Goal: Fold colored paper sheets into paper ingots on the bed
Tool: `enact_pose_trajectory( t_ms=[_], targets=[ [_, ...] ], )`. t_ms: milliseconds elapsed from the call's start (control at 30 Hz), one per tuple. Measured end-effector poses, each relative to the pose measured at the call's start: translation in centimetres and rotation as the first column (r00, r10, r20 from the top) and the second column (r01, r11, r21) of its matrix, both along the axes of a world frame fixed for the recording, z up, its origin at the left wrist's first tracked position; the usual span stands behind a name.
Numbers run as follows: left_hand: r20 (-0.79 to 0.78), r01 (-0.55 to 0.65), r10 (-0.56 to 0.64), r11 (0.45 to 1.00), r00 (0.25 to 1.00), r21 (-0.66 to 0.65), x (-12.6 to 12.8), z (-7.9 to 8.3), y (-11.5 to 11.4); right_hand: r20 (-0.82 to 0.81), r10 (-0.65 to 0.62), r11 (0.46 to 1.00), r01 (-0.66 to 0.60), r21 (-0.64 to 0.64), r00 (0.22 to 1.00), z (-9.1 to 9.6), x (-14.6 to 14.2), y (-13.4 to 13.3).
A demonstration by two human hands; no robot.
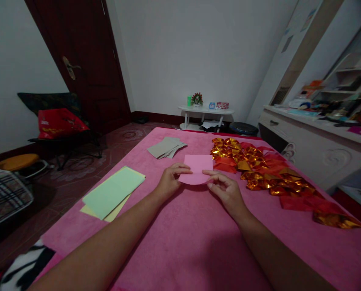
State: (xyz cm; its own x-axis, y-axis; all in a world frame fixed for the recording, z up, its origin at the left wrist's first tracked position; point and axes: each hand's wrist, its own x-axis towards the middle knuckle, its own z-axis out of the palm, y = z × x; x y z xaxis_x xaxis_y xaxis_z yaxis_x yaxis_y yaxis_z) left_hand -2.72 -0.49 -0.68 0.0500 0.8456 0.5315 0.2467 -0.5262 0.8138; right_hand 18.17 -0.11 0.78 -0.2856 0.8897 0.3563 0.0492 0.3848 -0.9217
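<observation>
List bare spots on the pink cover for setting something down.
Bare pink cover: nearer the camera than the left hand and right hand, both holding light pink paper; between the green sheet and grey sheets. Crowded: right side, under gold and red pieces.

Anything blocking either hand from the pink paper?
Nothing visible. The left hand grips the pink paper at its left side, the right hand at its right. The gold foil lies off to the right, not between.
</observation>
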Motion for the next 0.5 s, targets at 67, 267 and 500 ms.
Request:
enact_pose_trajectory(
  t_ms=[67, 267, 500],
  targets=[
    [-0.057, 0.007, -0.008, 1.0, 0.998, -0.008, -0.1, -0.2, 0.1, -0.012, -0.037, 0.999, 0.037, -0.012, 0.999, -0.5, -0.1, 0.5],
    [-0.363, 0.034, -0.045, 0.999, 0.931, -0.037, -0.3, -0.5, -0.3, 0.173, -0.131, 0.989, 0.117, 0.09, 0.976, -1.8, 0.5, 1.7],
    [-0.454, 0.08, -0.11, 0.993, 0.884, -0.084, -0.8, 0.3, -0.8, 0.453, -0.045, 0.981, -0.047, 0.19, 0.89, -1.3, 1.4, 1.7]
  ],
)
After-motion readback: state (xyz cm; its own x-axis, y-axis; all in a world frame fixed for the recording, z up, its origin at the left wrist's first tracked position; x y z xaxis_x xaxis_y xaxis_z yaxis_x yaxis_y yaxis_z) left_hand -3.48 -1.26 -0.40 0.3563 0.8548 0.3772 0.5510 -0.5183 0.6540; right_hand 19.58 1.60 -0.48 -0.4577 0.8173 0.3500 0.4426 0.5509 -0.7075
